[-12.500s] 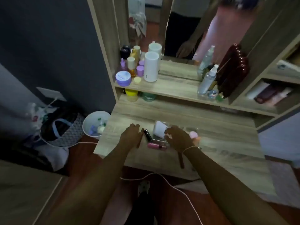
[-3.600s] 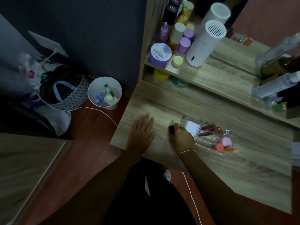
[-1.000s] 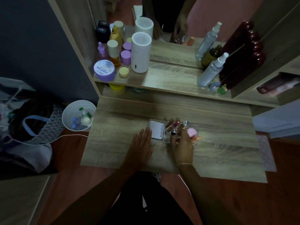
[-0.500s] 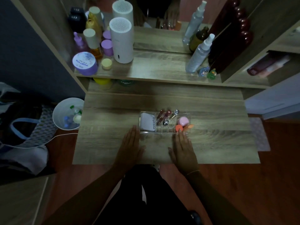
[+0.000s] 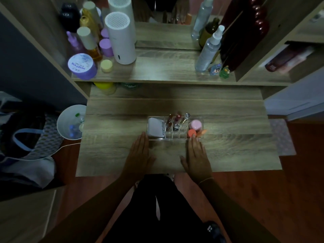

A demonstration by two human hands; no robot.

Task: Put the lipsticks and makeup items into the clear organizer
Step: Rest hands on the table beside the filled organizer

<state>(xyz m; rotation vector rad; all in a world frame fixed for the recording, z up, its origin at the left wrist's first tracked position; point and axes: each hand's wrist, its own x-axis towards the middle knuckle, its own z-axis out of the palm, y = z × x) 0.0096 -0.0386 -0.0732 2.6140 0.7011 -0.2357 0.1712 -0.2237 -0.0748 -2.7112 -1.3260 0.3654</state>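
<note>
Head view | left hand (image 5: 139,155) laid flat, fingers released, withdrawn from clear organizer (image 5: 175,137) | lipsticks (image 5: 177,120) and makeup items seen inside, mid-table | right hand (image 5: 197,156) flat, empty, pulled back | table front edge cleared; task judged complete.

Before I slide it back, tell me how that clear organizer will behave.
The clear organizer looks like rigid plastic, so it should slide flat across the wooden desk. The upright lipsticks stand loosely in their slots and may rattle or tilt. It probably feels light.
</note>
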